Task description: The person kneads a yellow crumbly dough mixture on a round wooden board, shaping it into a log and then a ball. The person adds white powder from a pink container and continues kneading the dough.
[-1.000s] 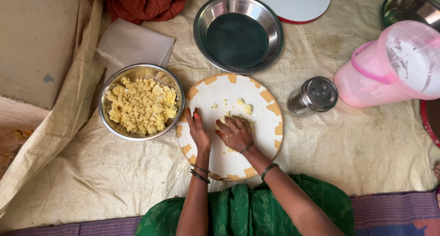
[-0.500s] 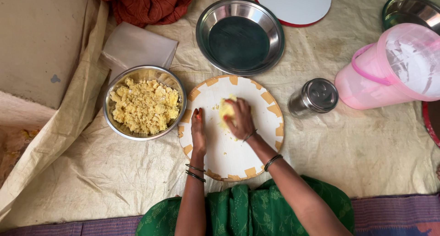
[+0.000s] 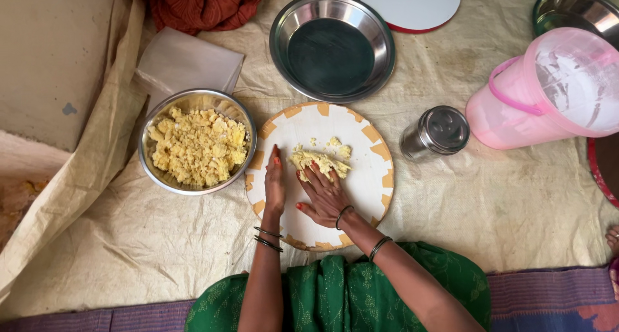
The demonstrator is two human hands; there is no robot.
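A round white board (image 3: 361,196) with an orange-patterned rim lies on the cloth in front of me. A smear of crumbly yellow dough (image 3: 317,160) sits on its middle. My right hand (image 3: 324,193) lies flat on the board, fingers spread, fingertips pressing the near edge of the dough. My left hand (image 3: 275,181) stands on its edge on the board's left side, fingers straight, holding nothing. A steel bowl (image 3: 157,177) full of the same yellow crumbled dough sits just left of the board.
An empty steel plate (image 3: 333,46) lies beyond the board. A small lidded steel container (image 3: 436,133) and a pink plastic jug (image 3: 548,93) stand to the right. A round white lid (image 3: 407,3), a folded white sheet (image 3: 187,64) and red cloth (image 3: 193,6) lie further back.
My right hand pushed the dough away up the board, then drew back toward me, leaving the lump spread flat. My left hand stayed on the board's left side.
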